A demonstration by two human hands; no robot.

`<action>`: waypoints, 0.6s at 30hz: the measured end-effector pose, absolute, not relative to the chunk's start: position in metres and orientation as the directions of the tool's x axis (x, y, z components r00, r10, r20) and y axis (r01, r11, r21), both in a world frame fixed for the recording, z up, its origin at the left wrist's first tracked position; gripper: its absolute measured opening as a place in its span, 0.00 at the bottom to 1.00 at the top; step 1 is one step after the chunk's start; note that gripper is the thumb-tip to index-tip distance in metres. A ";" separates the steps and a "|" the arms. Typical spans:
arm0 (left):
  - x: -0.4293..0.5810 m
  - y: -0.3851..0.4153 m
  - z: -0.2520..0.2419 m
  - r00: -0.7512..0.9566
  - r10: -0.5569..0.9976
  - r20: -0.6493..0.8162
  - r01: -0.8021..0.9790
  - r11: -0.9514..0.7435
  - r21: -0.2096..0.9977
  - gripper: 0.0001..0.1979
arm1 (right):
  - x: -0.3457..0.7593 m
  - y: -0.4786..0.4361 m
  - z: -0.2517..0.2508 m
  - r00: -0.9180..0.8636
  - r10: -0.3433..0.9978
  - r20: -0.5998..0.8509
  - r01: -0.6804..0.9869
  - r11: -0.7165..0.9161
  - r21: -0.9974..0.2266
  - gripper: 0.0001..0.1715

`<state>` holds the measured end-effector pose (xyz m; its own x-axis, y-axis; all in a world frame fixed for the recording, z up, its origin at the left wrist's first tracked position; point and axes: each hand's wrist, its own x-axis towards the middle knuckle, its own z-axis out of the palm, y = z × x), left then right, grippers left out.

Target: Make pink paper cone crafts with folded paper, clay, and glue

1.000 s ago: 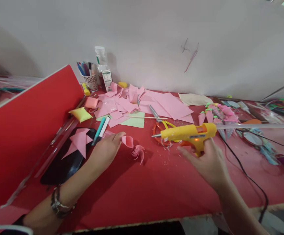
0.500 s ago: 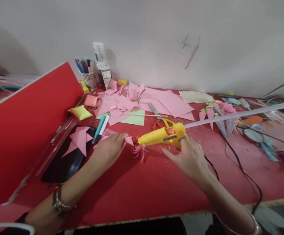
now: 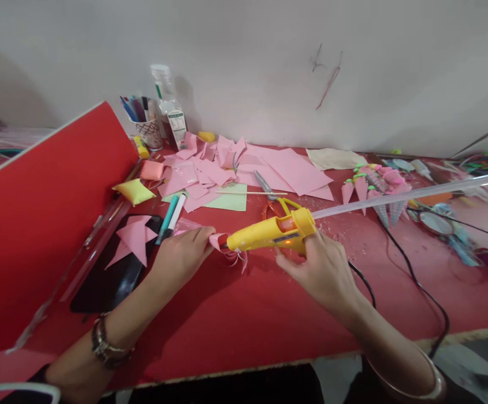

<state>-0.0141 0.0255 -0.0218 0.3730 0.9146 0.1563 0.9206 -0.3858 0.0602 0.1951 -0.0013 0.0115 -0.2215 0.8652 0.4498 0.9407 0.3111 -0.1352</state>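
My right hand grips a yellow glue gun with a long clear glue stick trailing back to the right. Its nozzle touches a curled pink paper flower on the red table. My left hand pinches the flower's left side, fingers closed on the paper. A black cord runs from the gun off the table's front edge.
A red board leans at the left over a black tray with pink paper. Pink paper sheets, scissors, markers, a pen cup and a bottle lie behind. Pink cones sit at the right.
My right hand carried the glue gun leftward from the table's middle to the flower. The nozzle now touches the pink paper. My left hand stayed on the flower.
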 end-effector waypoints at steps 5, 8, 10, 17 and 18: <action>-0.014 0.025 -0.019 0.359 0.920 0.154 0.925 -0.373 0.074 0.07 | 0.196 -0.003 0.013 -0.234 0.856 0.462 0.940 0.320 -0.117 0.07; -0.013 0.025 -0.019 0.350 0.926 0.142 0.928 -0.363 0.083 0.07 | 0.198 -0.003 0.014 -0.236 0.866 0.441 0.940 0.318 -0.121 0.06; -0.013 0.025 -0.019 0.349 0.926 0.147 0.928 -0.363 0.083 0.07 | 0.199 -0.003 0.014 -0.235 0.878 0.417 0.943 0.310 -0.120 0.06; -0.016 0.025 -0.023 0.351 0.909 0.226 0.929 -0.368 0.039 0.08 | 0.202 -0.002 0.017 -0.254 0.865 0.432 0.950 0.308 -0.059 0.10; -0.016 0.025 -0.023 0.354 0.905 0.235 0.928 -0.372 0.033 0.08 | 0.202 -0.002 0.018 -0.257 0.865 0.432 0.950 0.309 -0.053 0.11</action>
<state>-0.0159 0.0252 -0.0233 0.3544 0.9051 0.2349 0.9278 -0.3717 0.0325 0.2024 -0.0021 0.0183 -0.2569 0.8647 0.4316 0.9498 0.3085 -0.0528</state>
